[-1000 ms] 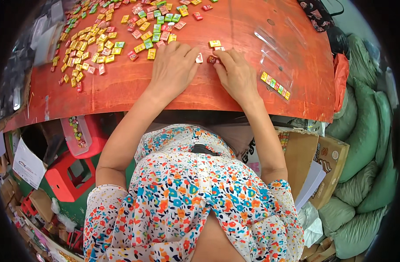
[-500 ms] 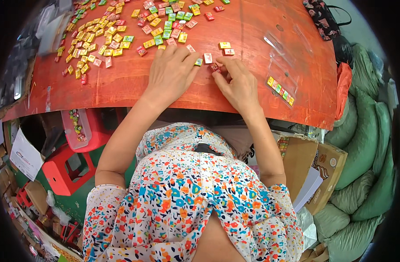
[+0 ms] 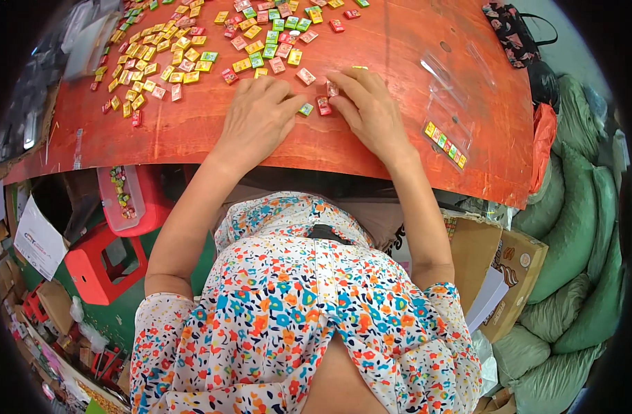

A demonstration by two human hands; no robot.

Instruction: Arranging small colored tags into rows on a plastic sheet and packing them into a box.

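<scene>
On the red wooden table (image 3: 191,141), my two hands work close together near its front edge. My left hand (image 3: 259,116) is closed, palm down, with thumb and index fingertips at a small green box (image 3: 305,109). Its other fingers curl under and are partly hidden. My right hand (image 3: 369,114) pinches a small pale pink box (image 3: 332,89) between thumb and fingertips. Just below that box, a small red box (image 3: 323,105) lies on the table, apart from my left hand. Another pink box (image 3: 305,76) lies beyond, between the hands. A yellow box (image 3: 360,67) is mostly covered by my right fingers.
Many small yellow, green, pink and red boxes (image 3: 171,58) are scattered at the back left. To the right lies a clear plastic case (image 3: 461,127) with a row of small boxes (image 3: 445,144). A floral bag (image 3: 507,34), green sacks (image 3: 571,186) and a red stool (image 3: 98,272) surround the table.
My right hand has let go of the red box, now further left, and has taken the pale pink one. My left hand has drawn back slightly with the green box at its fingertips.
</scene>
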